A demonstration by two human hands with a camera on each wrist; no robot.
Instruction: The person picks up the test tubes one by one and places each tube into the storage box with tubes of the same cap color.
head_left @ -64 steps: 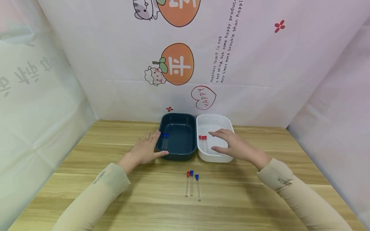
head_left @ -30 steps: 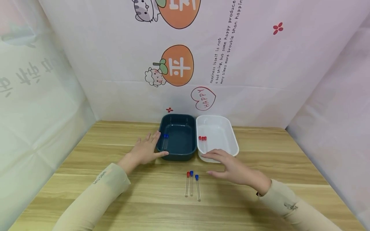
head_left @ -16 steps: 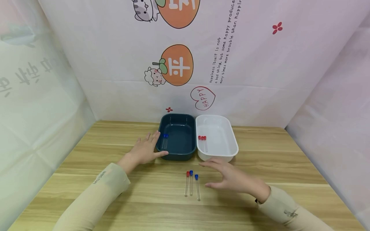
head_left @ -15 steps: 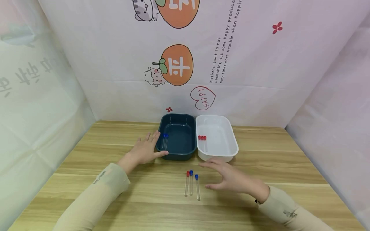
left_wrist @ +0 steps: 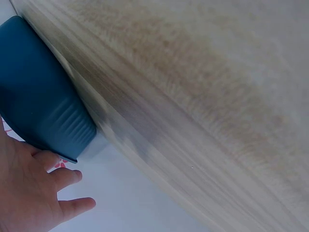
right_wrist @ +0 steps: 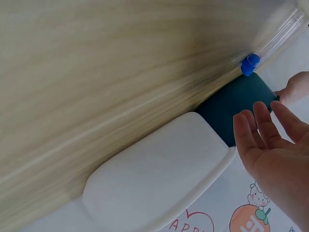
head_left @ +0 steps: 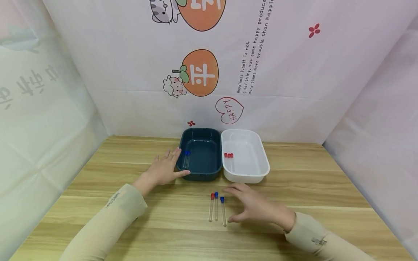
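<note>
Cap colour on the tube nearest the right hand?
Blue cap, clearest in the right wrist view.

Counter (head_left: 183,239): near edge cut off in head view. At far edge, 3 red-capped tubes (head_left: 229,156) in white tray (head_left: 249,154): glass bodies too faint to count. Right sleeve's mark (head_left: 318,241) too small to read.

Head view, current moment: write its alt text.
A right hand is beside three clear test tubes, one red-capped, two blue-capped, on a wood-grain table. The left hand touches a dark teal rectangular tub holding blue-capped tubes, beside a white rectangular tub holding three red-capped tubes.
</note>
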